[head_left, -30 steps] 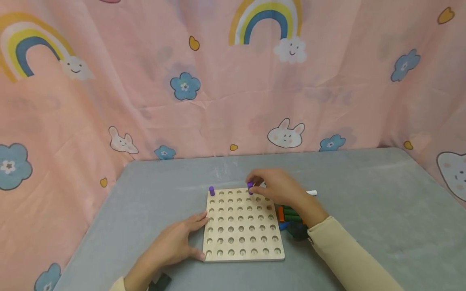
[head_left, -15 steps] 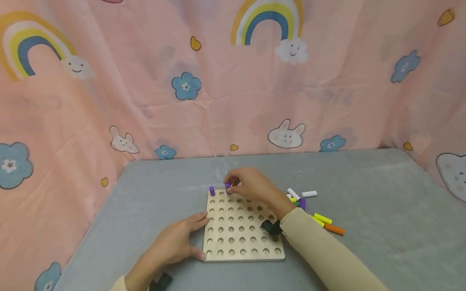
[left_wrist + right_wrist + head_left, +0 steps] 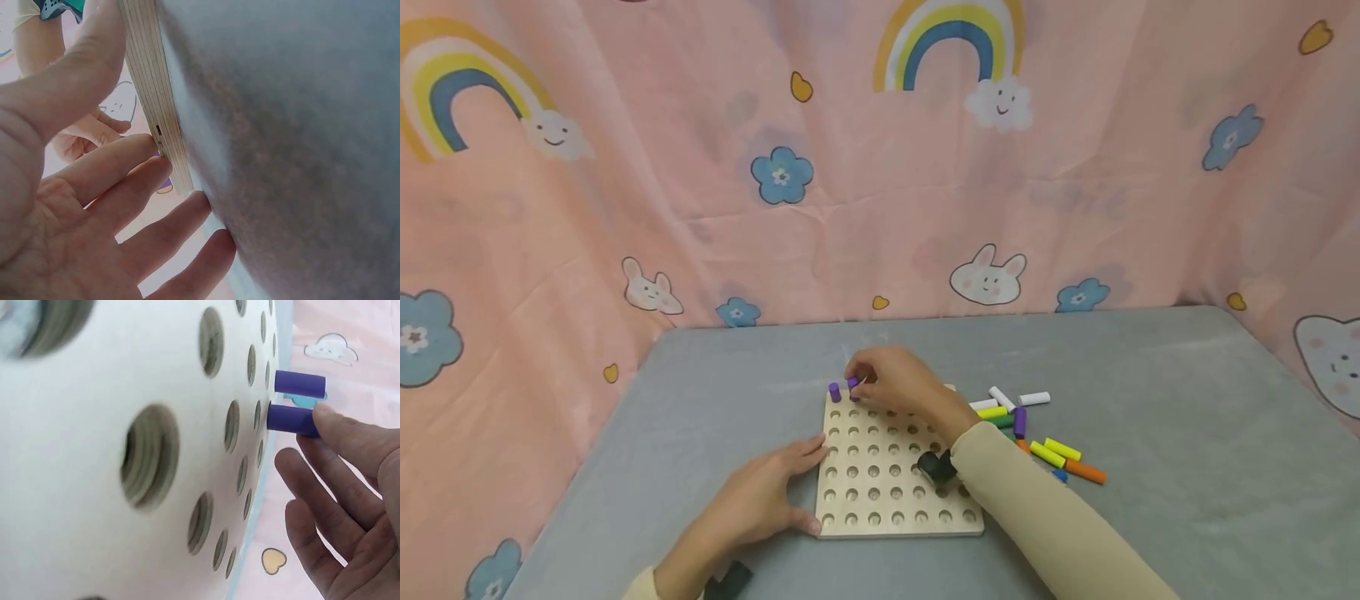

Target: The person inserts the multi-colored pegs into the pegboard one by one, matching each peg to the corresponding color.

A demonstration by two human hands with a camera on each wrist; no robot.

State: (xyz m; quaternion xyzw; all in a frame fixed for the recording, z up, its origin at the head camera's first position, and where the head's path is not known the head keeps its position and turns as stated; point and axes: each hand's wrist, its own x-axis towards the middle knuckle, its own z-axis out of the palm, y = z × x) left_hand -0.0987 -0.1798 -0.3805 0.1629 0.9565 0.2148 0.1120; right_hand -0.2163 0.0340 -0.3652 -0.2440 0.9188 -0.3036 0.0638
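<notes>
A square wooden pegboard (image 3: pixel 883 483) with rows of round holes lies on the grey table. One purple peg (image 3: pixel 834 392) stands upright in its far left corner hole. My right hand (image 3: pixel 898 383) pinches a second purple peg (image 3: pixel 291 419) between thumb and finger, its lower end right at the hole beside the first. In the right wrist view the two pegs stand side by side. My left hand (image 3: pixel 767 496) rests against the board's left edge, thumb at the near corner and fingers spread along the side. The left wrist view shows its fingertips (image 3: pixel 164 165) touching the layered plywood edge.
Right of the board lies a loose pile of pegs: white (image 3: pixel 1034 398), yellow (image 3: pixel 1063 449), orange (image 3: pixel 1086 472), green, blue and another purple peg (image 3: pixel 1019 422). My right forearm overlaps the board's right side and part of the pile. A pink printed curtain (image 3: pixel 880 208) hangs behind the table.
My right hand has carried the purple peg leftward along the far row, to the hole beside the first peg. More of the loose pegs show now. The left hand stays at the board's edge.
</notes>
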